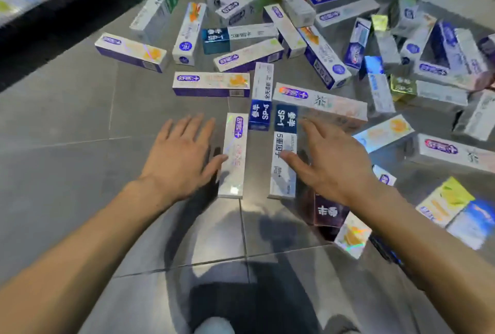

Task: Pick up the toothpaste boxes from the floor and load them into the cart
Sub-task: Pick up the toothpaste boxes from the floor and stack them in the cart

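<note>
Dozens of toothpaste boxes (308,47) lie scattered flat and overlapping on the grey tiled floor (67,124), thickest to the far right and thinning toward the near middle. No cart can be made out; a dark blurred edge (40,20) crosses the far left, with pale blurred packs beyond it, but I cannot tell what it is. So the loading looks barely begun or at best partly done — most of the pile is plainly on the floor.

Both hands reach down over the two nearest boxes. The left hand (179,156) is spread with straight fingers, holding nothing, its thumb touching or just beside the left edge of a pale holographic box (233,156). The right hand (332,162) is likewise spread and holding nothing, its thumb over a white and navy SP-1 box (284,151). Each grip is wide — neither has closed on a box yet. My judgement: the step in hand is gathering these two boxes, with nearly all the rest left to lift.
</note>
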